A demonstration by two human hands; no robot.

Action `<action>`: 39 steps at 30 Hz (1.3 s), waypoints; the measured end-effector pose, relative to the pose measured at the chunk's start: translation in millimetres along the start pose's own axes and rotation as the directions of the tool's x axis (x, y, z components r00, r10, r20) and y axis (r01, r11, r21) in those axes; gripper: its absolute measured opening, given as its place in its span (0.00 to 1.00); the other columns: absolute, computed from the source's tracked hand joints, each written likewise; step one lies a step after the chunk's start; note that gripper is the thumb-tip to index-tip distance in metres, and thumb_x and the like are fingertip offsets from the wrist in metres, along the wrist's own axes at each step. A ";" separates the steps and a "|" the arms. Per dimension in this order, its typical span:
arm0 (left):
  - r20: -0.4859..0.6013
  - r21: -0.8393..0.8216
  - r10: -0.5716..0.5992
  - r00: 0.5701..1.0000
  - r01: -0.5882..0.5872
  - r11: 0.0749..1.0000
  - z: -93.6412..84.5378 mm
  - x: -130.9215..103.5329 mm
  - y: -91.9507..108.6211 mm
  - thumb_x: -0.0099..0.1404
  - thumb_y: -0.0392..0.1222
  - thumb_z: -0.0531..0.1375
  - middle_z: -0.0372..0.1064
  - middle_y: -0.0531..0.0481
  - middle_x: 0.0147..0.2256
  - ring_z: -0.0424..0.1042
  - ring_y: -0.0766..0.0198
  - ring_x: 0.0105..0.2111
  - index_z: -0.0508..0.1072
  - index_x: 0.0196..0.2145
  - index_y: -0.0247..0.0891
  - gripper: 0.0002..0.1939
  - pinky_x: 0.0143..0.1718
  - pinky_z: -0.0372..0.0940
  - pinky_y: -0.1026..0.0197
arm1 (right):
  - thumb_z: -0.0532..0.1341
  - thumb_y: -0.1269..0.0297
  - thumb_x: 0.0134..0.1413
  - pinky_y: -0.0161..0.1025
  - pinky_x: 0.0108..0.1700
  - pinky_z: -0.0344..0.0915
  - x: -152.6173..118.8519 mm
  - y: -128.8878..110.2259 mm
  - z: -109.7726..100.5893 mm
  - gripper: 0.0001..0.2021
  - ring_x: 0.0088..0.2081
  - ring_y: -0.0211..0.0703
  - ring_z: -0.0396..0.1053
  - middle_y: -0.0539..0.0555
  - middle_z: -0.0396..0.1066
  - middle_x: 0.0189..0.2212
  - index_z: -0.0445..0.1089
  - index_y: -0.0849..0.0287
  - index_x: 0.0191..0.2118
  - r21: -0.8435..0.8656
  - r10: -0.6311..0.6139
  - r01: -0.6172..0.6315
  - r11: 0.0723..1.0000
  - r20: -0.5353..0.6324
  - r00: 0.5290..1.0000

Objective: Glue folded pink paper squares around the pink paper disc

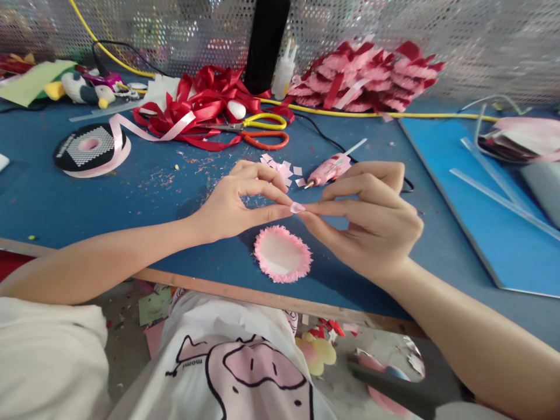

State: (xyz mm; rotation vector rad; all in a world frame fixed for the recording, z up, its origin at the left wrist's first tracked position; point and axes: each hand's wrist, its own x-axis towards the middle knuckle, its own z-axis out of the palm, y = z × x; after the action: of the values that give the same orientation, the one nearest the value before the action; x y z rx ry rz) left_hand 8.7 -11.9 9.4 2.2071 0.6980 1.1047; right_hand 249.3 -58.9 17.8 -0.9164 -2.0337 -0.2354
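Observation:
Between the fingertips of my left hand (249,198) and my right hand (367,216) is a small piece of pale pink ribbon (297,207). Both hands pinch it by its sides, and it looks bent or folded. Just below lies a round white disc with a fluffy pink fringe (283,254), flat on the table and touched by neither hand. Behind my fingers several cut pink ribbon squares (283,169) lie in a loose heap. A pink glue gun (329,169) with a clear stick in its back rests beyond my right hand, its nozzle pointing left.
Scissors (262,129) with yellow and orange handles lie by tangled red ribbon (210,99). A ribbon spool (91,149) sits at left. Pink and red ruffled pieces (371,76) are piled at the back. A blue board (490,204) with clear glue sticks is at right.

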 end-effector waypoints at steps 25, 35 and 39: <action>-0.053 0.323 0.137 0.989 -0.113 0.940 3.3 -5.6 5.6 0.71 0.42 0.67 0.81 0.49 0.44 0.72 0.54 0.51 0.84 0.36 0.47 0.06 0.60 0.66 0.43 | 0.72 0.60 0.64 0.56 0.45 0.69 -4.0 2.8 6.2 0.03 0.46 0.55 0.74 0.51 0.79 0.32 0.81 0.44 0.37 -0.146 -0.071 0.078 0.986 0.054 0.996; 0.035 0.454 0.149 0.988 -0.148 0.879 4.8 -6.6 2.9 0.71 0.38 0.64 0.80 0.46 0.45 0.71 0.48 0.53 0.83 0.37 0.47 0.07 0.59 0.67 0.36 | 0.72 0.61 0.64 0.61 0.49 0.65 -8.2 2.8 9.0 0.03 0.48 0.58 0.75 0.49 0.81 0.34 0.79 0.44 0.38 -0.199 -0.120 0.136 0.970 0.093 0.988; 0.058 0.438 0.187 0.981 -0.194 0.878 4.8 -7.2 0.5 0.70 0.36 0.64 0.80 0.46 0.47 0.72 0.48 0.53 0.82 0.38 0.46 0.07 0.59 0.68 0.37 | 0.73 0.61 0.64 0.59 0.49 0.64 -9.3 4.0 9.3 0.04 0.47 0.55 0.76 0.48 0.82 0.35 0.79 0.44 0.39 -0.194 -0.157 0.168 0.967 0.069 0.985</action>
State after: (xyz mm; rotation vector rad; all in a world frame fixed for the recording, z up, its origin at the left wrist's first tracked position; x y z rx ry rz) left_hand 9.0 -18.3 3.5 2.7181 0.8019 1.1062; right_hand 249.3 -56.4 4.3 -0.8843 -2.1658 -0.5174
